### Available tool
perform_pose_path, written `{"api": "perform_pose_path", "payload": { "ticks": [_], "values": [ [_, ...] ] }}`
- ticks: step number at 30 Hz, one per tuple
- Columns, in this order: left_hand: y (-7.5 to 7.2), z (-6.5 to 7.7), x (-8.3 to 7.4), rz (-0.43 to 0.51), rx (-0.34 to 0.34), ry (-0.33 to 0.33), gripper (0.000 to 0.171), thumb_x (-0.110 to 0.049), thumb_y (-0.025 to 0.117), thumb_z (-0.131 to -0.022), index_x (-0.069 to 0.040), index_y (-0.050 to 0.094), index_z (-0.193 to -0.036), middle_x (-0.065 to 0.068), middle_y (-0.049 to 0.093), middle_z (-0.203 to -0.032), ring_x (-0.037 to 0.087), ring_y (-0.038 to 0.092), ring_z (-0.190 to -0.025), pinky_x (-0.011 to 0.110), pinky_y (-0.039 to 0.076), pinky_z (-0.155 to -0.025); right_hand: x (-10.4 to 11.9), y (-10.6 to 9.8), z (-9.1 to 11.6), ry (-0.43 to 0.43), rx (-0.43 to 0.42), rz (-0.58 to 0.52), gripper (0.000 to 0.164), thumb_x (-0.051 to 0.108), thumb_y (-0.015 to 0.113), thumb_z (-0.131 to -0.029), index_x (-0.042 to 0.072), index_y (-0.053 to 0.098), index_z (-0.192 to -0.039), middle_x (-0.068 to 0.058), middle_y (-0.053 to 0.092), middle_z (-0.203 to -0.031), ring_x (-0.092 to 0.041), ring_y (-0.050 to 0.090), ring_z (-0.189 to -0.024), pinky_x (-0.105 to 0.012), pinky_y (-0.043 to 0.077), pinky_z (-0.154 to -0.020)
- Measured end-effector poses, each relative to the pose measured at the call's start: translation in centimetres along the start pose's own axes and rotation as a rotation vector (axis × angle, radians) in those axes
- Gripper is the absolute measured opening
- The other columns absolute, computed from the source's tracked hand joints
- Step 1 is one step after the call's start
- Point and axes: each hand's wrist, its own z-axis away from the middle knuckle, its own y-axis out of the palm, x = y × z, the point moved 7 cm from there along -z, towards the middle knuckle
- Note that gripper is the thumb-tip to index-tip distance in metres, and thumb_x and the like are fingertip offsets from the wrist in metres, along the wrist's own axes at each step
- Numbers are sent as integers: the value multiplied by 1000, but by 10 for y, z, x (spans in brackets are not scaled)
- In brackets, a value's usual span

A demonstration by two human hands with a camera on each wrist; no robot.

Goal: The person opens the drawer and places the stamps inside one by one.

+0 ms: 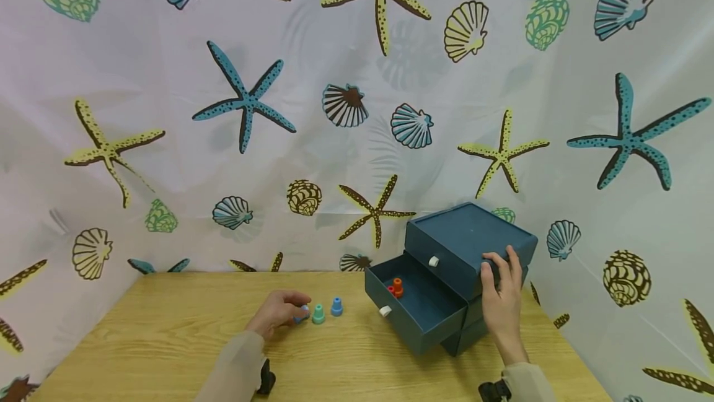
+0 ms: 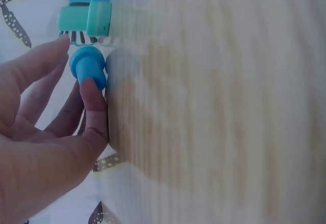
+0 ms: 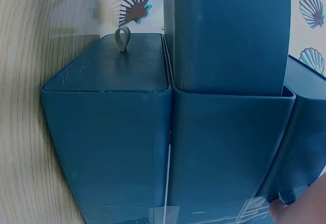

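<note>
My left hand [image 1: 280,312] is low over the wooden table, its fingertips pinching a small blue stepped peg [image 2: 90,67] that is tilted. Just right of it stand a green peg [image 1: 318,314] and another blue peg [image 1: 337,306], both upright. My right hand [image 1: 502,297] rests on the near right top edge of a dark blue drawer cabinet [image 1: 474,228], fingers extended over the top. Beneath the top drawer, a drawer [image 1: 415,327] is pulled out. Inside it are an orange peg [image 1: 398,287] and a smaller red piece [image 1: 391,290], partly hidden.
White loop pulls, such as the pull [image 1: 385,311], stick out from the drawer fronts. A white curtain [image 1: 357,160] printed with starfish and shells hangs behind and beside the table [image 1: 184,321]. The opened drawer juts toward the table's middle.
</note>
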Motion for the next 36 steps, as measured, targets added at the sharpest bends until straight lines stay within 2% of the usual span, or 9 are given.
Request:
{"api": "perform_pose_path", "payload": {
  "ticks": [11, 20, 28, 36],
  "values": [
    [5, -4, -3, -53, 10, 41, 31, 3, 66, -85, 2, 68, -116, 16, 66, -111, 20, 58, -80, 32, 51, -65, -1, 0, -1, 1, 1, -4, 32, 30, 47, -104, 11, 57, -128, -8, 14, -164, -40, 16, -149, -72, 25, -105],
    [6, -3, -3, -67, -37, 37, 24, 7, 68, -83, 1, 70, -106, 14, 67, -101, 21, 51, -70, 31, 44, -58, -4, 0, -1, -1, 1, 0, 32, 30, 47, -104, 12, 57, -128, -7, 14, -164, -40, 15, -149, -72, 24, -105],
    [2, -2, -2, -44, -28, 44, 25, 4, 71, -82, 2, 69, -107, 13, 66, -99, 23, 53, -72, 34, 46, -60, -4, 1, 0, 1, 1, 0, 32, 30, 47, -104, 12, 57, -128, -8, 14, -164, -41, 15, -149, -72, 24, -105],
    [-10, 2, -7, 22, -26, 66, 31, 2, 70, -83, 4, 66, -114, 15, 67, -107, 21, 62, -85, 40, 55, -72, -3, 1, -1, -1, -4, 4, 32, 30, 47, -104, 11, 57, -128, -8, 15, -164, -41, 15, -149, -72, 25, -105]
  ]
}}
